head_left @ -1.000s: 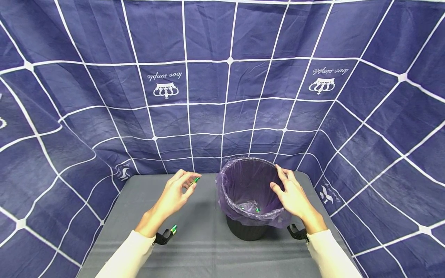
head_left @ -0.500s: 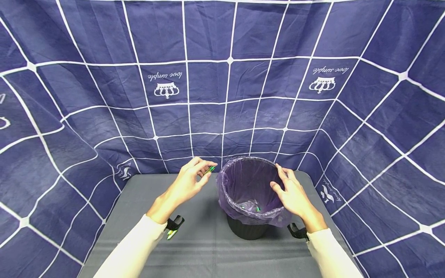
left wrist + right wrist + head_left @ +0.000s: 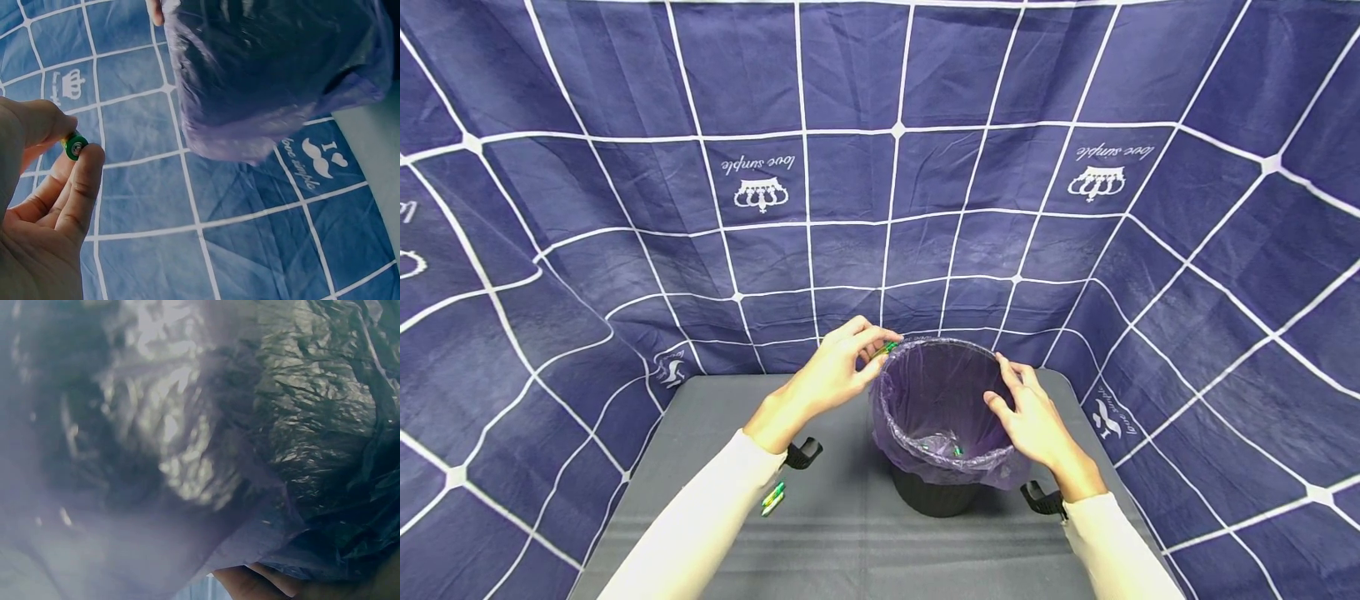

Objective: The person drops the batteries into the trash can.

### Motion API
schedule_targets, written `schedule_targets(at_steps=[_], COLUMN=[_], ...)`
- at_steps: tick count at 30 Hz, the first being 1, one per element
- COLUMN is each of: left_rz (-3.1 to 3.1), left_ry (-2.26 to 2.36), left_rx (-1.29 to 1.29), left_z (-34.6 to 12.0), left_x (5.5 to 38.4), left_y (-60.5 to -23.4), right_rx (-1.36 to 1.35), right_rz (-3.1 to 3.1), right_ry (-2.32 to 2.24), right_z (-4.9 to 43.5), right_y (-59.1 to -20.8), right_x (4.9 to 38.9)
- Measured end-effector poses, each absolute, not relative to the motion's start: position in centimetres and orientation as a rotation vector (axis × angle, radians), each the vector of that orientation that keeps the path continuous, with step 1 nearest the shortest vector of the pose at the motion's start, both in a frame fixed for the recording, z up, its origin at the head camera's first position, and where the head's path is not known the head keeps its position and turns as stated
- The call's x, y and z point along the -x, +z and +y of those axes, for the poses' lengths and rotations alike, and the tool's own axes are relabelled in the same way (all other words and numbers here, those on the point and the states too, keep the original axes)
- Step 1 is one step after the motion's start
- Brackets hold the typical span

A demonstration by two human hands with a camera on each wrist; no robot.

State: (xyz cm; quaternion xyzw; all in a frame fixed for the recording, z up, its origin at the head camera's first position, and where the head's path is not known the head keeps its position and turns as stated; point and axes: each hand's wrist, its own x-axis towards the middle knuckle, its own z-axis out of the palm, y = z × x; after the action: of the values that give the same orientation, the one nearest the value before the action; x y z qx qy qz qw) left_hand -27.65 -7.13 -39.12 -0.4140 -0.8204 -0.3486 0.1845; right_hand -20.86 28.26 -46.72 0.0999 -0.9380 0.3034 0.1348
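A green-and-gold battery point(image 3: 889, 347) is pinched between the thumb and fingertips of my left hand point(image 3: 831, 369), at the left far rim of the bin. In the left wrist view one end of the battery point(image 3: 76, 148) faces the camera. The black trash can point(image 3: 936, 496) is lined with a purple plastic bag point(image 3: 917, 383) folded over its rim. My right hand point(image 3: 1033, 421) holds the can's right rim, thumb over the opening; in the right wrist view the crumpled bag point(image 3: 187, 425) hides most of it. Inside the can lies a small green battery point(image 3: 957, 451).
Two more green-and-gold batteries point(image 3: 772, 498) lie side by side on the grey table point(image 3: 820, 542), left of the can. A blue cloth point(image 3: 850, 183) with white grid lines hangs behind and at both sides. Each wrist wears a black camera strap.
My left hand has moved right and away from me with the battery, from over the table to the can's rim. The right hand has stayed in place.
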Motion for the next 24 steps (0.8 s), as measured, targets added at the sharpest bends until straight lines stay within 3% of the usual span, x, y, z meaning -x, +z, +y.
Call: schedule_targets(at_steps=[24], left_rz=[-2.382], left_ry=[-0.900], left_rx=[1.360], left_z=[-1.2], left_x=[29.0], left_y=[-36.1], right_rx=[-0.286], right_rz=[-2.739], right_ry=[0.888], right_z=[28.1], right_y=[-46.4], right_x=[20.9])
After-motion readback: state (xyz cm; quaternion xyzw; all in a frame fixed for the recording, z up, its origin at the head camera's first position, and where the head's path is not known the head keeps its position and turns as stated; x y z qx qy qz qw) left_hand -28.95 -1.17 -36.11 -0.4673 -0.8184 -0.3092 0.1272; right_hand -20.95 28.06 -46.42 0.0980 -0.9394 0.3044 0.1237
